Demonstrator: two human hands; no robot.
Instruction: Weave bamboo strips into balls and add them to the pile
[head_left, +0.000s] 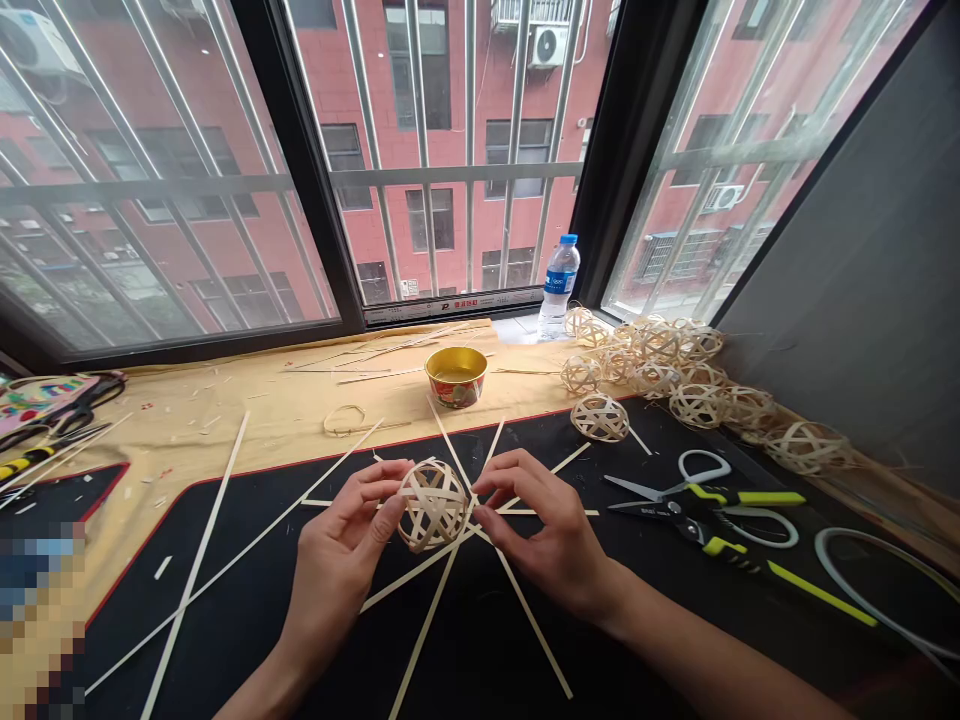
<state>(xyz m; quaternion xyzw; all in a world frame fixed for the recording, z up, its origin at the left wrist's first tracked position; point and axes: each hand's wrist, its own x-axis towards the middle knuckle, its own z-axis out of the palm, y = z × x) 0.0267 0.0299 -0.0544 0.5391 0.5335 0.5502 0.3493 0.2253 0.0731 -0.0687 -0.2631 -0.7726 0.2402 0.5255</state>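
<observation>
My left hand [341, 535] holds a small woven bamboo ball [433, 506] between its thumb and fingers, a little above the black mat [300, 620]. At the ball's right edge, my right hand [544, 525] has its thumb and index finger bent towards each other in a pinch. Whatever lies between those fingertips is too small to make out. Flat pale bamboo strips [425, 620] spread out beneath the ball, crossing near my right fingertips. Two longer strips [196, 560] cross on the left of the mat.
White-handled scissors [763, 527] and yellow-green pliers [709, 515] lie on the right, beside a coiled band [829, 560]. Finished woven balls [656, 375] pile up behind them. A gold-lined tin bowl [456, 378] and a water bottle [559, 285] stand further back. Dark-handled tools [56, 425] lie left.
</observation>
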